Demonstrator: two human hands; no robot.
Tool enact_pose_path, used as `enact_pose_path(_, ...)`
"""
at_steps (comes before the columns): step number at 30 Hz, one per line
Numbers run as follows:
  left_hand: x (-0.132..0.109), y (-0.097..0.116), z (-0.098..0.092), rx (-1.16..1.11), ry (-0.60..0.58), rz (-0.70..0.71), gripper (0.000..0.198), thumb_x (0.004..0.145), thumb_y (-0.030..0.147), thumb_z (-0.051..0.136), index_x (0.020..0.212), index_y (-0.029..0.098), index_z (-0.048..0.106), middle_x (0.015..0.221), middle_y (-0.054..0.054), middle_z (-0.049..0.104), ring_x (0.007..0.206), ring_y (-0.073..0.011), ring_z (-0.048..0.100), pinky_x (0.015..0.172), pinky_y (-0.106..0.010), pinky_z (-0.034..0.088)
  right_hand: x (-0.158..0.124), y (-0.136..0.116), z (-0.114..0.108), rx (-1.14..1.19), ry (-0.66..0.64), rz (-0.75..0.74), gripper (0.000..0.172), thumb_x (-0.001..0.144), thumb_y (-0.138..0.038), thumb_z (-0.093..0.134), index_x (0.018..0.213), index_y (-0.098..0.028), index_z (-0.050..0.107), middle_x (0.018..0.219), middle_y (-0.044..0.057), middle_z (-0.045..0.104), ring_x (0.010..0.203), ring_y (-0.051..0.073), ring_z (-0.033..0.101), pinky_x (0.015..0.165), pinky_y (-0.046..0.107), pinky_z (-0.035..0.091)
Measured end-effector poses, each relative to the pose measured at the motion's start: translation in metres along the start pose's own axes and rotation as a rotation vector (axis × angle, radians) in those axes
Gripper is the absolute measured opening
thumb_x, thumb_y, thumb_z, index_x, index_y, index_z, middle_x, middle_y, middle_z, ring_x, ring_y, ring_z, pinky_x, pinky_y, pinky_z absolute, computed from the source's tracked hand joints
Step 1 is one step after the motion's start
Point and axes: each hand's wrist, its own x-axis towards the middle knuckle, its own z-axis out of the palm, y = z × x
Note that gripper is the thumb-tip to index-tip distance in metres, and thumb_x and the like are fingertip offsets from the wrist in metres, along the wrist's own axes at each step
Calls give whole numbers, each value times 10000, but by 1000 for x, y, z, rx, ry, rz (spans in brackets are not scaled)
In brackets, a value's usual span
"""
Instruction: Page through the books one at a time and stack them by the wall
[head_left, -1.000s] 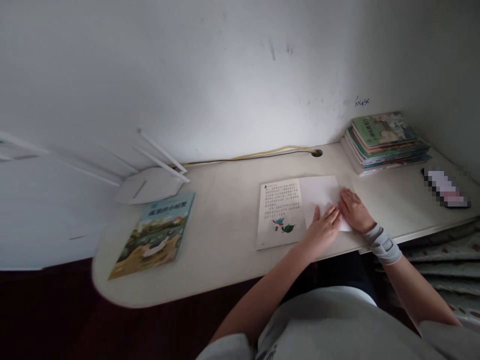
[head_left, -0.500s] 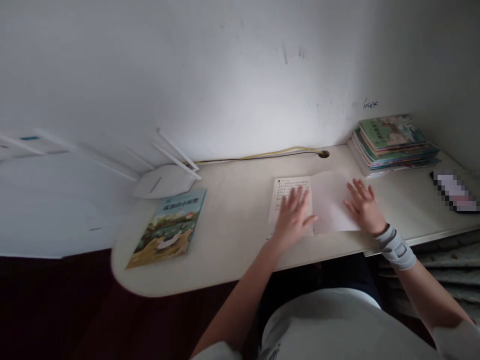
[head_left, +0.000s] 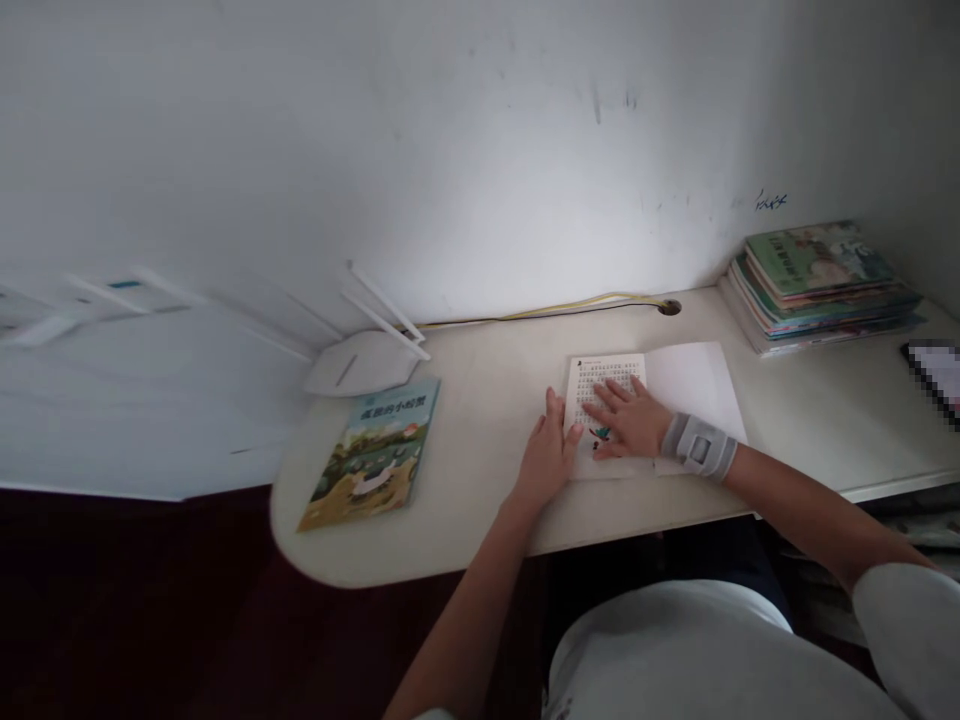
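Note:
An open book (head_left: 694, 385) lies on the white desk, with printed text and a small coloured picture on its left page and a blank right page. My right hand (head_left: 631, 420) rests on the left page, fingers spread, covering part of the text. A grey wrist wrap (head_left: 701, 447) is around that wrist. At the book's left edge is my left hand (head_left: 547, 455), its fingers extended and its thumb by the page's border. Neither hand grips anything.
A picture book (head_left: 371, 455) with a crab cover lies left, near a white router (head_left: 364, 362) with antennas. A stack of books (head_left: 821, 285) stands back right, beside a phone (head_left: 937, 375). Yellow and black cables run along the wall to a desk hole (head_left: 670, 308).
My right hand has moved left from the blank page onto the printed page. My left hand has shifted off the printed page to its left edge. The view has turned slightly left.

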Motion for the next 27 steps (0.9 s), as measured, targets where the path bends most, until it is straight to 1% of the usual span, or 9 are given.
enact_pose_path(3,1,-3,-3,4,-26,-9,669,927,402,200,1412,48,-95,1338,-238,443,1277,-215,396,1028,-429,319,4,1,1,14,-13,-52,814,775,-713,361,1404,-200,304,1477,184,208,1349,376,163,1019,628,127)
enact_pose_path(5,0,-2,-4,68,-44,-16,661,927,392,218,1416,54,-70,1333,-226,456,1268,-218,408,1036,-447,297,-2,6,1,22,-15,-62,810,779,-713,348,1410,-208,291,1483,176,194,1354,367,148,1028,617,105)
enact_pose_path(9,-1,7,-5,259,-68,-28,568,927,366,231,1405,62,179,1385,-207,399,1278,-239,391,1057,-451,267,-21,19,4,14,-18,-36,811,780,-715,338,1418,-221,268,1490,158,186,1364,348,122,1045,594,76)
enact_pose_path(12,-1,13,-4,382,-80,-12,498,932,338,221,1330,82,377,1379,-191,415,1279,-242,389,1052,-436,283,-27,23,4,3,-19,-34,807,778,-709,352,1417,-223,270,1489,152,190,1365,342,124,1048,586,82)
enact_pose_path(17,-2,15,-2,486,-52,23,426,924,277,267,1275,155,475,1373,-180,425,1237,-233,444,1028,-436,317,-25,20,-3,11,24,-53,805,802,-676,363,1409,-154,286,1465,183,248,1350,330,200,1052,552,161)
enact_pose_path(19,-2,13,-1,490,-49,29,420,922,272,279,1278,170,477,1376,-174,424,1240,-233,442,1026,-446,318,-31,23,-7,-22,69,16,758,826,-638,367,1404,-153,299,1458,177,271,1346,318,219,1057,540,175)
enact_pose_path(22,-2,12,1,501,-67,38,428,925,268,265,1283,167,476,1383,-179,413,1255,-229,425,1028,-438,315,-49,30,-7,-117,127,281,691,855,-582,369,1387,-143,337,1444,189,295,1339,345,222,1043,593,149)
enact_pose_path(24,-1,10,2,514,-79,40,438,928,270,251,1282,152,479,1390,-191,399,1259,-231,420,1031,-430,311,-60,33,-2,-158,118,409,675,860,-574,362,1366,-126,377,1439,205,296,1340,362,206,1041,602,135)
enact_pose_path(27,0,9,2,518,-93,32,450,921,249,242,1285,119,472,1395,-192,391,1269,-232,406,1042,-420,300,-67,29,9,-144,87,433,719,838,-623,346,1378,-150,362,1459,203,250,1349,372,168,1043,575,156)
